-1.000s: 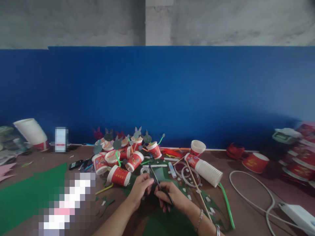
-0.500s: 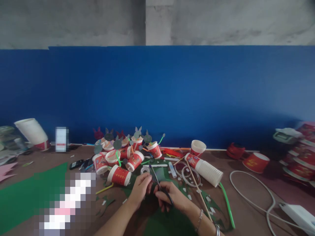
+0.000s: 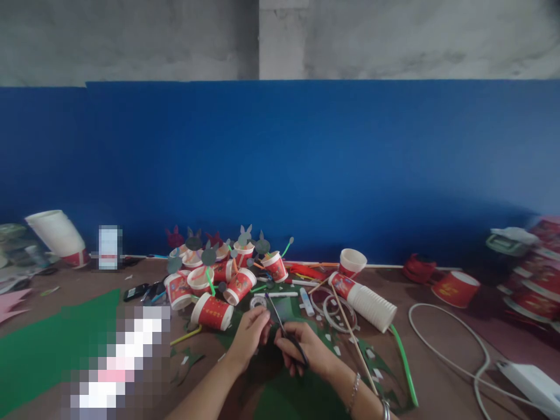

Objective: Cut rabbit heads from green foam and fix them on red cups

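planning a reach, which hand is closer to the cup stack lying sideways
Right: the right hand is left of the cup stack, nearer the person; the left hand is farther left.

1 silvery chain bracelet [image 3: 354, 392] and 1 silvery bangle [image 3: 385, 409], right forearm [image 3: 340, 373]

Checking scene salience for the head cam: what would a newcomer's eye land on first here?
Probably the broad, flat blue panel spanning the view behind the table. Next, the cluster of red-and-white paper cups left of centre, among them one lying on its side, with grey and red rabbit-eared cutouts above. Then, front and centre, the two bare hands, the right one holding dark-handled scissors.
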Demonstrator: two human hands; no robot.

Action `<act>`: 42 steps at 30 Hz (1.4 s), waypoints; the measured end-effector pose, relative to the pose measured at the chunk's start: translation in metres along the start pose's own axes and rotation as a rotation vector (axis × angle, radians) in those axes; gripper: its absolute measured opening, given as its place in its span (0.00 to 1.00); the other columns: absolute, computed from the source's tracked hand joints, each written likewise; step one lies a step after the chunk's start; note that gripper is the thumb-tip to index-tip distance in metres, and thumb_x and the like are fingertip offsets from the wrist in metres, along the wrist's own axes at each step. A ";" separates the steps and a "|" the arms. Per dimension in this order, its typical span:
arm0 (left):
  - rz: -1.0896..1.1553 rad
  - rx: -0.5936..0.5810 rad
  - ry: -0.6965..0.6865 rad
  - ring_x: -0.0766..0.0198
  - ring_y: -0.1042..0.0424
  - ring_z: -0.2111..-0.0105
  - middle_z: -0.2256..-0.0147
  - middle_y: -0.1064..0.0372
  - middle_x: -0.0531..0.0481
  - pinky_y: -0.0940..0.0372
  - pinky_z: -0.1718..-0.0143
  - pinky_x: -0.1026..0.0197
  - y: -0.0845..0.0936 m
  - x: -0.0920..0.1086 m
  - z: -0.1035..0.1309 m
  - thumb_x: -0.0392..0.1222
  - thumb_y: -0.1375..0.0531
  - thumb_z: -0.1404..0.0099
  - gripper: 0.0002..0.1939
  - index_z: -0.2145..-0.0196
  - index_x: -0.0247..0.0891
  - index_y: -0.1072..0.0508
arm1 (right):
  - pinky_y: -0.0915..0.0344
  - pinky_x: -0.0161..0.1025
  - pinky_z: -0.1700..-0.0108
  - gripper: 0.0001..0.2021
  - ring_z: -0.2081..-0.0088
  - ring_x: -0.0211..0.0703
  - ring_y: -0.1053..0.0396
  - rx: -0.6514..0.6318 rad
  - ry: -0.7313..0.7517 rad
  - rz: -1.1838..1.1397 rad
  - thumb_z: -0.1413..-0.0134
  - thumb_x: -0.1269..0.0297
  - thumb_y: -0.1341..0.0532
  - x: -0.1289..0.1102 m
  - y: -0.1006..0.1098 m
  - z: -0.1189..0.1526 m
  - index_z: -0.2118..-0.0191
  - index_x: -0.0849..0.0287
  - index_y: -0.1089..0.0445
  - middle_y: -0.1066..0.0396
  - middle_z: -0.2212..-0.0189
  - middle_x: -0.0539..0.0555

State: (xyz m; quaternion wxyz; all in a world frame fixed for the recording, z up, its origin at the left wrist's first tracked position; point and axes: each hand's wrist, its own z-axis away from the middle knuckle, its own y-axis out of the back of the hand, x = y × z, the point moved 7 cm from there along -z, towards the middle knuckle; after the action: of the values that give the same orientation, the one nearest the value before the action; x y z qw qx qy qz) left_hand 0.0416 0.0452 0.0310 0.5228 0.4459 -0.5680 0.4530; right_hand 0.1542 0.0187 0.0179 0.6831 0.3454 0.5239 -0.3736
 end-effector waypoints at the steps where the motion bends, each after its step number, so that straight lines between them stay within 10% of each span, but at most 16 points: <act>1: 0.002 -0.002 -0.001 0.70 0.47 0.85 0.87 0.48 0.60 0.51 0.81 0.66 0.000 0.000 0.000 0.54 0.45 0.41 0.19 0.80 0.38 0.37 | 0.47 0.25 0.88 0.18 0.87 0.31 0.38 0.001 -0.002 0.002 0.53 0.49 0.40 0.000 0.000 0.000 0.68 0.61 0.36 0.35 0.86 0.44; 42: -0.069 -0.105 -0.003 0.72 0.47 0.86 0.87 0.46 0.59 0.53 0.82 0.66 0.003 -0.003 -0.004 0.55 0.45 0.41 0.19 0.80 0.37 0.37 | 0.50 0.24 0.88 0.19 0.88 0.29 0.40 -0.056 -0.048 0.056 0.53 0.47 0.39 -0.003 0.005 0.008 0.69 0.61 0.34 0.35 0.86 0.44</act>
State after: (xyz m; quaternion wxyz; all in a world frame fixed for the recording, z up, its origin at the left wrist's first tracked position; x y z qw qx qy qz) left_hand 0.0398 0.0496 0.0278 0.5599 0.4381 -0.5759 0.4037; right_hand 0.1613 0.0147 0.0224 0.7152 0.3316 0.5077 -0.3475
